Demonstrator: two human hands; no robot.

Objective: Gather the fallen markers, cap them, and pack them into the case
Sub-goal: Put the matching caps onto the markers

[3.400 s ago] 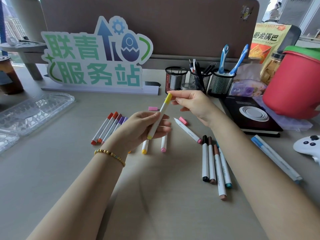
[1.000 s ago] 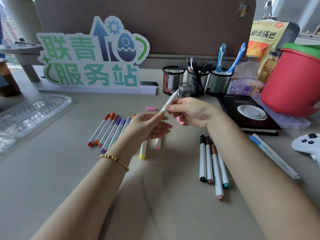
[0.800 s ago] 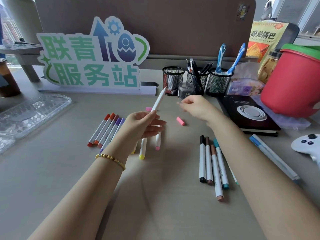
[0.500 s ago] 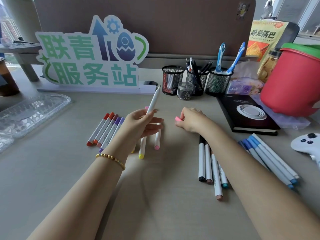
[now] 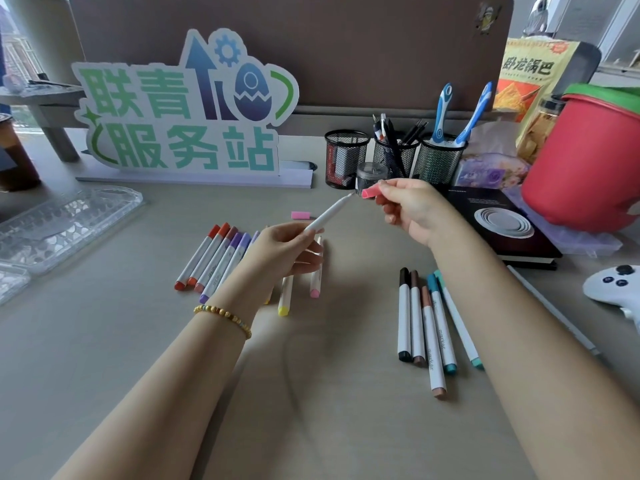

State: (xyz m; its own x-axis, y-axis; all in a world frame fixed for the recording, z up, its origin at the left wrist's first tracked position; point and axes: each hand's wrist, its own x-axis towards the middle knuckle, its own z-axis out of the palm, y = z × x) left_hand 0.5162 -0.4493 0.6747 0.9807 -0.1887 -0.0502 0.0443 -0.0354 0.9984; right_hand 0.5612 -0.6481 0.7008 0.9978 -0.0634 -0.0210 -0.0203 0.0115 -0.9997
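Head view shows the left hand [image 5: 284, 252] pinching a light, stiff white marker [image 5: 327, 214] by its middle above the desk [image 5: 311, 393], while the right hand [image 5: 407, 211] pinches the small pink cap [image 5: 369, 192] just beside the tip, which looks easy to drop.

The left hand [image 5: 280, 252] hides the lower end of the uncapped marker [image 5: 327, 213] it holds, and also the far ends of the yellow marker [image 5: 285, 295] and pink marker [image 5: 316, 277] lying beneath it. The right forearm covers most of a marker [image 5: 554, 313] at the right. The clear case [image 5: 62, 226] is cut off by the left edge.
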